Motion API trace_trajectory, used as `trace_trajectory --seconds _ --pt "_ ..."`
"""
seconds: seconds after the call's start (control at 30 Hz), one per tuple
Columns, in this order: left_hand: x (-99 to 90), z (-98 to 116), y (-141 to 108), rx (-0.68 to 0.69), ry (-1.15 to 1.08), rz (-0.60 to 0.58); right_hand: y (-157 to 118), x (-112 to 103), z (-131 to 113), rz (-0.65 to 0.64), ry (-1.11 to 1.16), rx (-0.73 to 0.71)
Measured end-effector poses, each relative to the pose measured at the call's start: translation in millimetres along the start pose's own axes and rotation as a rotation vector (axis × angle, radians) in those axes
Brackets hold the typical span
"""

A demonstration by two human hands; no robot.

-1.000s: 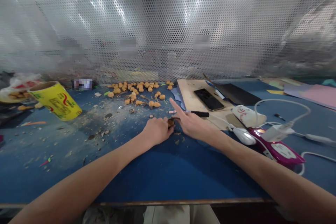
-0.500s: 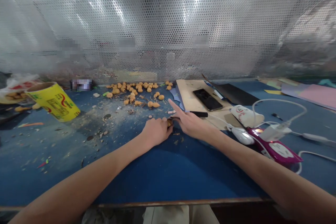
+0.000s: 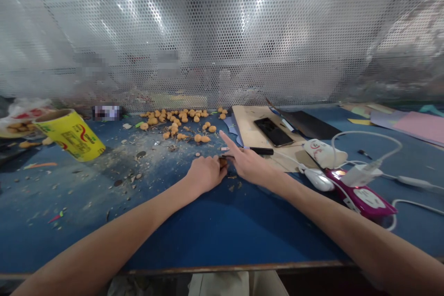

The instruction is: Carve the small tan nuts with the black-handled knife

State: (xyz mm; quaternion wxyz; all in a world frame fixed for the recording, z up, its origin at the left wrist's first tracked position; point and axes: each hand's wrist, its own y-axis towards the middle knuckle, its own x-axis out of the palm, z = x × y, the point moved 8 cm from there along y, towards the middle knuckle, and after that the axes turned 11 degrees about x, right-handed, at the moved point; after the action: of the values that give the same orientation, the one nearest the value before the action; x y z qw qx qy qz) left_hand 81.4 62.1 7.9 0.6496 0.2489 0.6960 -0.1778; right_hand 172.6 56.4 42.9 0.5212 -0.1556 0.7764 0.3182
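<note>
Near the front middle of the blue table, my left hand (image 3: 206, 173) is closed on a small tan gourd (image 3: 223, 162), mostly covered by the fingers. My right hand (image 3: 248, 162) meets it from the right, index finger stretched out and the others curled in. Between the hands shows a thin dark tool (image 3: 227, 157), held by the right fingers against the gourd; its exact kind is hidden. Just behind the right hand lies a black-handled tool (image 3: 262, 151), partly covered. Several small gourds (image 3: 187, 114) are spread farther back.
A yellow cardboard tube (image 3: 74, 136) stands tilted at left, near a plastic bag (image 3: 26, 118). Crumbs litter the left side. A phone (image 3: 273, 130) rests on brown board (image 3: 248, 120). At right are a white cup (image 3: 322, 151), a magenta power strip (image 3: 373, 199) and cables. Perforated metal (image 3: 222, 32) stands behind.
Both hands stay nearly in place around the gourd. The whole view has shifted very slightly; nothing has been picked up or let go.
</note>
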Motion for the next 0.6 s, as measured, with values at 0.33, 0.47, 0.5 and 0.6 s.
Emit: trace_trajectory --seconds 0.33,0.47,0.5,0.6 --pt "-11.1 -1 -5 -0.037 -0.063 0.020 3 -9 5 -0.006 0.105 0.117" --pt "-22.6 -6 -7 -0.080 -0.053 0.087 7 -10 -1 -0.040 0.010 0.043" --pt "-24.6 -7 -7 -0.083 -0.054 0.096 9 -12 -3 -0.060 0.009 0.022" --pt "-28.1 -11 -7 -0.089 -0.043 0.094 18 -18 -4 -0.132 0.057 0.026"
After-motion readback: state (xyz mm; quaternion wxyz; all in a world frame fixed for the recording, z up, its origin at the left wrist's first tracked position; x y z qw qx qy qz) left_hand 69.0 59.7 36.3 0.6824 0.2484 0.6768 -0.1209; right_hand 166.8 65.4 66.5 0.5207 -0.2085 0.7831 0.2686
